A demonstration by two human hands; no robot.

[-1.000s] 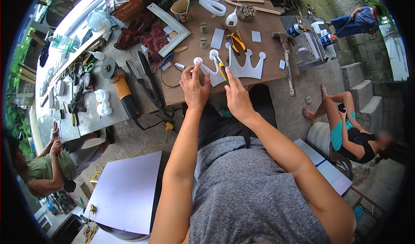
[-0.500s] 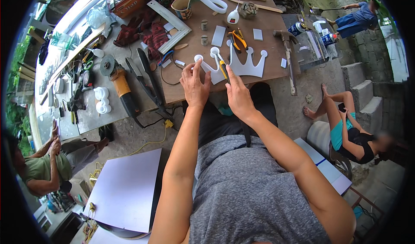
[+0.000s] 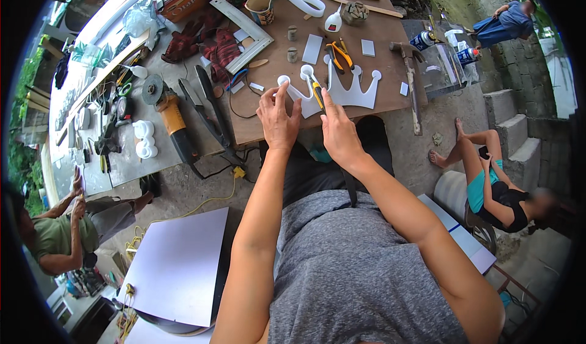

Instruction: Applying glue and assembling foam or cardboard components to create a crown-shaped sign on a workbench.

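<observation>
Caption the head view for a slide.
Left hand steadies a white crown cutout while right hand works a yellow utility knife.

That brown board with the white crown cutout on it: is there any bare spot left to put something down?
Yes. The brown board is bare between the orange pliers and the hammer, and along its near edge right of the right hand. Around the white crown cutout and the left hand it is crowded; the grey table beside it is packed with tools.
</observation>
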